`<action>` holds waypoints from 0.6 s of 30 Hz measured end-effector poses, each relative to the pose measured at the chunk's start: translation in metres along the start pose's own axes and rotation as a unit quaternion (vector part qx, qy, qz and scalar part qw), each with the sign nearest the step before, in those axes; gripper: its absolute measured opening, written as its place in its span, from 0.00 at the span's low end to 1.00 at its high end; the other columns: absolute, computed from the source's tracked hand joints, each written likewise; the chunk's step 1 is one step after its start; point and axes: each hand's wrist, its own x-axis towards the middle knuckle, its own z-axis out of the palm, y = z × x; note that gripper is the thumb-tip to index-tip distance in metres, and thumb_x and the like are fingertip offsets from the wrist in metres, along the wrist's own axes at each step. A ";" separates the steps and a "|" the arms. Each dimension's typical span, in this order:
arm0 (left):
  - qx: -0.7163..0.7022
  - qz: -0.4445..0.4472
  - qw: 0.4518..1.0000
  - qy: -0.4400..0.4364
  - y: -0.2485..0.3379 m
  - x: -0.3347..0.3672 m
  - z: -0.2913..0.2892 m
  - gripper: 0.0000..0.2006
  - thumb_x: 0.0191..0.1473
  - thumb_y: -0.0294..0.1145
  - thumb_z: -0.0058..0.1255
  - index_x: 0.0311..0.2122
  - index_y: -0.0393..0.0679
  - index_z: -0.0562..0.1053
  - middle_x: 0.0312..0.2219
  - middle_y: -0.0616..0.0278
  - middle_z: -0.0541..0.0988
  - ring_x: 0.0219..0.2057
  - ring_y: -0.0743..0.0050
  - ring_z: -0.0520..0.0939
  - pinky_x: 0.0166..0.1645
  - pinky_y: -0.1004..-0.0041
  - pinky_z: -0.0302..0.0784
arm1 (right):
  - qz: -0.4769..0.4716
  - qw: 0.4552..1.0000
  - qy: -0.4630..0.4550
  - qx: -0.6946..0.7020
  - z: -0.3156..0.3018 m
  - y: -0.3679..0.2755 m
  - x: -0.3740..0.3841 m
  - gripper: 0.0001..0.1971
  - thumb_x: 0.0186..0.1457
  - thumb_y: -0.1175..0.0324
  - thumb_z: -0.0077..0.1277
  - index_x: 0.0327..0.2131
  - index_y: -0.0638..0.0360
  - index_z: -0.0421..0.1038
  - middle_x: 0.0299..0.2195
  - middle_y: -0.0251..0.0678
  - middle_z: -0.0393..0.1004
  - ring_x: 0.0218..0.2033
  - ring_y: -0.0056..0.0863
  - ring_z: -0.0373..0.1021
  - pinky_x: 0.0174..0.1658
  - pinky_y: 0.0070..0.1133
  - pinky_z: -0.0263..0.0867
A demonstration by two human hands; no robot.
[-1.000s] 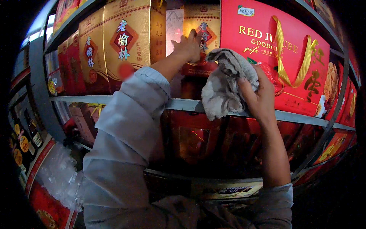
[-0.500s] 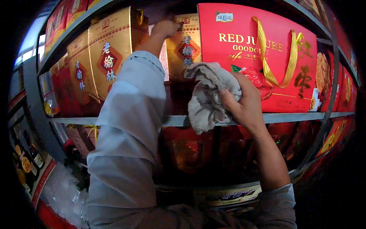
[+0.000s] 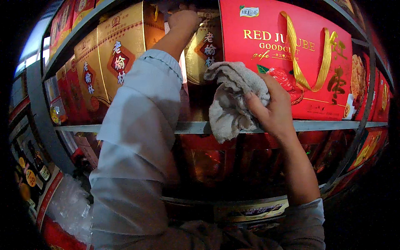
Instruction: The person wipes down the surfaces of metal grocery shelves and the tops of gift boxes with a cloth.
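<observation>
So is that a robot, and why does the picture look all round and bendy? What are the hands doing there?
No robot here: those are a person's own bare hands. The camera is worn on their head and looks down, so you see almost what they see. Its very wide lens bends straight things, like the shelf edge.

The right hand holds a crumpled grey cloth. The left hand reaches up by the top of a gold box; its fingertips are hard to see.

On the shelf, a big red box stands to the right, and more gold packaging stands to the left.
</observation>
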 end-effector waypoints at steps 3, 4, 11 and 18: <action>-0.018 -0.023 0.999 0.025 -0.009 0.003 0.022 0.24 0.47 0.48 0.36 0.49 0.48 0.61 0.46 0.50 0.65 0.46 0.53 0.68 0.47 0.61 0.63 | -0.010 1.000 -0.003 -0.002 0.002 0.000 0.000 0.16 0.41 0.71 0.47 0.37 0.65 0.64 0.29 0.38 0.69 0.32 0.23 0.66 0.37 0.20 0.61; -0.023 -0.027 0.999 0.034 -0.011 0.007 0.029 0.24 0.47 0.47 0.36 0.48 0.47 0.63 0.45 0.51 0.67 0.46 0.54 0.67 0.48 0.61 0.62 | -0.011 1.000 -0.002 0.001 0.002 0.000 0.000 0.16 0.41 0.71 0.47 0.37 0.66 0.64 0.29 0.38 0.69 0.32 0.23 0.66 0.37 0.19 0.61; -0.075 0.017 0.992 -0.103 -0.058 0.068 0.074 0.20 0.43 0.42 0.36 0.41 0.44 0.69 0.44 0.52 0.68 0.46 0.57 0.68 0.47 0.62 0.63 | 0.002 0.998 0.009 0.067 0.006 -0.005 0.001 0.18 0.38 0.67 0.52 0.36 0.63 0.65 0.29 0.44 0.69 0.31 0.36 0.68 0.35 0.25 0.63; 0.118 0.099 0.985 -0.073 -0.041 0.043 0.041 0.14 0.43 0.34 0.37 0.36 0.46 0.71 0.38 0.53 0.72 0.39 0.53 0.73 0.41 0.58 0.68 | 0.034 0.995 0.052 0.082 -0.002 0.001 -0.003 0.16 0.40 0.67 0.51 0.35 0.63 0.66 0.26 0.42 0.69 0.28 0.30 0.68 0.33 0.22 0.63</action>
